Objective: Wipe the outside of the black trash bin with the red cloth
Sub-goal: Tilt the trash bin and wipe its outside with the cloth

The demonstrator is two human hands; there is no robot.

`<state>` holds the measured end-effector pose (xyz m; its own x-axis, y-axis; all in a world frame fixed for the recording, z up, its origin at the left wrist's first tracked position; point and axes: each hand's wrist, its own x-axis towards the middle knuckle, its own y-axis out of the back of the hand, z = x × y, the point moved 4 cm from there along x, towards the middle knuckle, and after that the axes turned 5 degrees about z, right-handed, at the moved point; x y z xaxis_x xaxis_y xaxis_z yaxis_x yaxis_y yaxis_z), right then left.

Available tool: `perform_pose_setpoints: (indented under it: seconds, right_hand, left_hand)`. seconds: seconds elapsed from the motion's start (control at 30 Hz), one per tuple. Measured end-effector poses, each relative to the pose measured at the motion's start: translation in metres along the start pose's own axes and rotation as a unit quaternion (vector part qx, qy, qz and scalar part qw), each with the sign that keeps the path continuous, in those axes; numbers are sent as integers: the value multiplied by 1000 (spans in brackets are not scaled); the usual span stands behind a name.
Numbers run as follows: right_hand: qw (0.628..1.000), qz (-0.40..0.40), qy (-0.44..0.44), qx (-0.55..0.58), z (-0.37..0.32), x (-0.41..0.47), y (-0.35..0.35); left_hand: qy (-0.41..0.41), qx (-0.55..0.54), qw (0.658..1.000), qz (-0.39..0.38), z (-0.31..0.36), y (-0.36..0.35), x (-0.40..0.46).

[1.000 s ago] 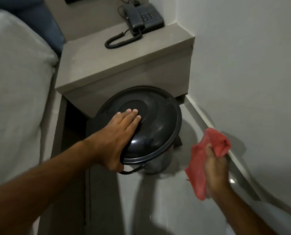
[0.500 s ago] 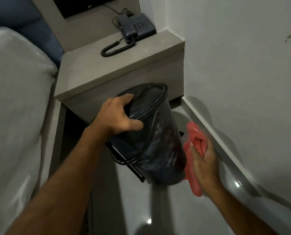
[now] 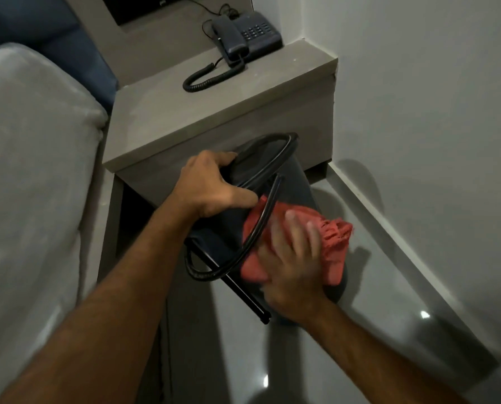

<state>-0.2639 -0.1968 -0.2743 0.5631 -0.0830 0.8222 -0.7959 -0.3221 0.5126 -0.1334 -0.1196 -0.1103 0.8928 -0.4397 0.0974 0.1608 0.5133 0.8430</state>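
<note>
grey floor (image 3: pixel 374 287) | matte black bin (image 3: pixel 297 185) tilted | left hand (image 3: pixel 211 185) grips it | right hand (image 3: pixel 290 263) flat on red cloth (image 3: pixel 335 243)

a bedroom, likely a hotel room: a white bed (image 3: pixel 33 170) beside a grey nightstand (image 3: pixel 243 109) carrying a corded telephone (image 3: pixel 247 33).

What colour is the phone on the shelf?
The phone is dark grey, nearly black, with a black curly cord. The head view shows it.
</note>
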Motion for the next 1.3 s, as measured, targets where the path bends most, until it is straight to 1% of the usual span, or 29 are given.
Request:
perform_pose_setpoints:
  seconds: [0.03,0.07,0.1,0.13,0.17,0.23,0.33,0.4,0.5,0.53,0.57,0.6,0.67,0.73,0.8,0.87,0.9,0.93,1.0,1.03,1.07,1.1,1.13,1.17,1.2,1.23,1.3]
  right_hand:
    - [995,-23,97,-7,-5,-15,0]
    - [981,-56,184,-16,-9,-26,0]
    - [965,-85,245,-26,-13,-29,-3]
    - [954,-108,277,-22,-17,-25,-9]
    - [949,-114,292,-19,-24,-15,-16]
    - [955,-117,271,-18,-40,9,-35]
    - [960,-101,252,-75,-46,18,-53]
    - [960,-100,255,-61,-31,-12,-45]
    - [939,-166,297,-57,-2,-87,-19]
    - [934,-185,299,-62,6,-109,-9]
    - [937,-188,287,-56,12,-123,-2]
    - [946,-176,265,-55,16,-126,1]
    - [972,-121,191,-65,19,-94,1]
    - [996,-38,81,-31,27,-44,-3]
    - [999,13,-31,6,37,-17,-4]
    - [991,37,-125,23,43,-27,-3]
    - [982,32,-183,25,48,-42,0]
    - [966,22,-254,33,54,-61,5]
    - [920,3,-384,80,62,-96,14]
    - [902,-7,-422,90,60,-105,16]
    - [900,-14,-428,75,52,-105,16]
    - [918,-29,-394,49,37,-98,12]
    - [943,-45,-327,38,17,-87,7]
    - [969,-57,-236,45,-9,-75,-1]
    - [984,-77,-149,52,-31,-67,-10]
    - [989,-112,-84,46,-50,-69,-20]
    - [984,-175,-28,2,-62,-97,-30]
  left_hand:
    - [-1,7,1000,-3,3,-2,1]
    - [-1,19,1000,-6,6,-2,1]
    - [-2,30,999,-13,8,-3,2]
    - [-2,41,999,-22,10,-3,4]
    - [-2,50,998,-31,12,-4,6]
    - [-5,67,997,-45,16,-5,10]
    - [-22,78,996,-49,23,-9,15]
    - [-29,82,995,-48,25,-11,17]
    - [-37,82,995,-52,26,-12,19]
    - [-38,81,994,-57,26,-11,19]
    - [-38,80,994,-63,25,-11,18]
    - [-38,80,994,-68,25,-11,18]
    - [-45,78,993,-75,24,-11,16]
    - [-54,75,993,-71,24,-11,16]
    - [-59,65,994,-64,24,-9,15]
    - [-65,58,995,-51,26,-9,13]
    - [-65,57,995,-45,25,-8,12]
    - [-65,55,995,-42,24,-8,10]
    - [-67,47,996,-43,19,-7,7]
    - [-66,43,996,-47,17,-7,6]
    - [-64,37,996,-49,13,-6,4]
    - [-61,29,996,-49,10,-3,3]
    - [-59,21,997,-50,8,-3,2]
    - [-59,14,997,-50,7,-4,3]
    - [-59,10,997,-46,8,-5,4]
    - [-58,9,997,-43,11,-5,3]
    - [-74,12,996,-45,14,-7,-1]
